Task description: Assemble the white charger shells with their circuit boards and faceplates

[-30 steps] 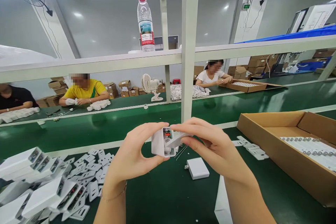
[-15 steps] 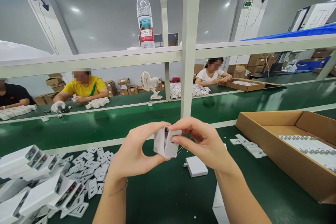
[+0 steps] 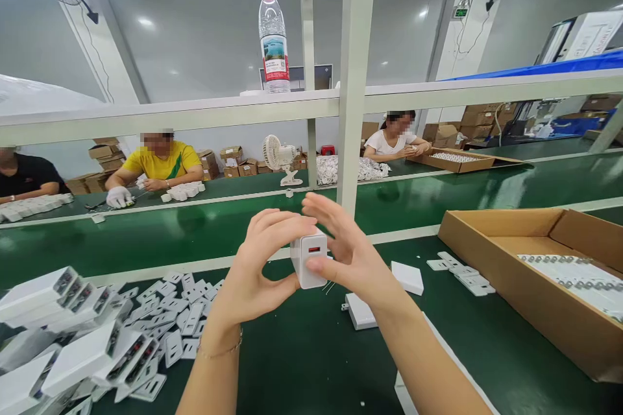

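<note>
A white power charger (image 3: 311,272) is held upright in front of me, its end plate with a red-lined USB slot facing me. My left hand (image 3: 265,259) grips it between thumb and fingers from the left. With its thumb against the end plate, my right hand (image 3: 348,256) has its other fingers stretched out behind and to the right. Below it, another white charger (image 3: 361,312) with prongs lies on the green bench, partly hidden by my right forearm. A further white block (image 3: 407,278) lies just beyond.
Open-ended white charger housings (image 3: 80,356) are stacked at the left, beside a heap of loose end plates (image 3: 187,311). Several plates (image 3: 462,272) lie near a cardboard box (image 3: 525,311) of white parts. A post (image 3: 354,78) rises ahead; co-workers sit beyond the green belt (image 3: 233,227).
The end plate, tilted and pinched by my right hand before, now sits flush on the charger. My right fingers have spread off it, leaving the thumb on its face.
</note>
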A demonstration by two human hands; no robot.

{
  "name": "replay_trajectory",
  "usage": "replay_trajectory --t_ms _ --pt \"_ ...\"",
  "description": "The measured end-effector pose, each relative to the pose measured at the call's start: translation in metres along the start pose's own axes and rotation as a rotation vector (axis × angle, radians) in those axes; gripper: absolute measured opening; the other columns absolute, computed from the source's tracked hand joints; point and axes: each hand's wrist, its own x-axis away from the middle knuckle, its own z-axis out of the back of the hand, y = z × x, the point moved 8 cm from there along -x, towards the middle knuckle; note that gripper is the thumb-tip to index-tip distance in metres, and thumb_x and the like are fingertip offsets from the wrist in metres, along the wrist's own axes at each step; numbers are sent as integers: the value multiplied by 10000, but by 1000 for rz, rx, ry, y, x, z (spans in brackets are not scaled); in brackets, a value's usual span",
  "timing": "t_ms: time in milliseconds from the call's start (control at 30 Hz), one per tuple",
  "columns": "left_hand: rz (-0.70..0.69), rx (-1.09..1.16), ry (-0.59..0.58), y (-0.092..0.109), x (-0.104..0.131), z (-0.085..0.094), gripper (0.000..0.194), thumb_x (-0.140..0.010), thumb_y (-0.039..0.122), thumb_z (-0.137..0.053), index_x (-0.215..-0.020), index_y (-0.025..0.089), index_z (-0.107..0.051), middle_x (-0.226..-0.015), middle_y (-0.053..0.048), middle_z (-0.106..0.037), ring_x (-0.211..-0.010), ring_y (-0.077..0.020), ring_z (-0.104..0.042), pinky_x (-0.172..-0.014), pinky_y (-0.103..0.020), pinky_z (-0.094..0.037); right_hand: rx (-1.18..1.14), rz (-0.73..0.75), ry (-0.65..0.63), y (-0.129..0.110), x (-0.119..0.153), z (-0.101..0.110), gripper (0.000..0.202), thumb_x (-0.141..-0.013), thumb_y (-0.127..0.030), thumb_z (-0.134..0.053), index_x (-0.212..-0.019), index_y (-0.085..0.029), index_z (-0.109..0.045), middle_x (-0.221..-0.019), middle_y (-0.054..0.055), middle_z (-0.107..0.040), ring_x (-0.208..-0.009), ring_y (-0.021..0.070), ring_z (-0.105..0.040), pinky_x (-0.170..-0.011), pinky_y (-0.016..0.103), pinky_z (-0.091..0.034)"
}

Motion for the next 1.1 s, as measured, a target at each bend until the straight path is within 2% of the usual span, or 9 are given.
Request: replay_trajectory --t_ms 100,200,333,433,533,633,900,1100 --pt "-42 -60 -29 3 -1 -2 479 -921 51 -643 -1337 278 -572 -1334 -23 -671 -1300 -209 -539 -1171 -417 -367 -167 -69 -27 11 -5 -5 463 -913 -469 -785 -1341 -371 -640 -1385 19 -632 -1238 231 -605 -925 326 -569" --pt "-64 -101 -46 6 -1 -4 484 -929 28 -615 -1343 272 -555 -1348 -29 -667 -1300 -210 -551 -1206 -455 -303 -219 -17 42 11 -8 -4 420 -855 -463 -840 -1219 -304 -703 -1256 34 -696 -1158 238 -642 -910 335 -568" --pt "-69 -120 -39 6 -1 -10 525 -902 -16 -603 -1331 283 -551 -1364 -25 -661 -1318 -216 -555 -1236 -495 -256 -217 17 128 9 -7 1 369 -815 -444 -870 -1113 -276 -733 -1127 33 -723 -1069 239 -667 -875 344 -573" --pt "-56 -85 -20 1 -1 -11 526 -897 7 -625 -1336 285 -543 -1368 -30 -653 -1320 -215 -558 -1242 -485 -258 -178 -7 129 11 -6 2 436 -847 -505 -831 -1201 -280 -712 -1248 51 -707 -1154 265 -646 -916 371 -565" --pt "-34 -37 1 -4 0 -7 530 -892 42 -656 -1348 285 -536 -1359 -37 -656 -1305 -219 -574 -1240 -479 -264 -173 -78 63 16 -5 -3 547 -965 -678 -606 -1373 -316 -644 -1452 43 -617 -1327 282 -554 -1043 415 -498" --pt "-17 -9 8 -6 1 -5 545 -884 44 -658 -1353 292 -533 -1356 -38 -657 -1289 -226 -593 -1245 -498 -244 -195 -131 60 18 -4 -4 592 -1007 -753 -428 -1378 -351 -656 -1509 9 -576 -1386 284 -499 -1079 432 -456" --pt "-8 -9 8 -7 1 -7 544 -899 60 -662 -1364 303 -522 -1376 -34 -653 -1288 -218 -592 -1252 -506 -234 -196 -141 90 21 -6 0 482 -1037 -688 -449 -1285 -371 -715 -1437 -13 -630 -1275 253 -572 -979 372 -487" --pt "-24 19 26 -6 1 -8 564 -903 59 -679 -1384 300 -508 -1382 -46 -651 -1315 -225 -580 -1270 -514 -222 -235 -135 24 23 -8 -2 407 -1054 -595 -497 -1284 -320 -689 -1350 36 -653 -1176 252 -615 -885 364 -542"
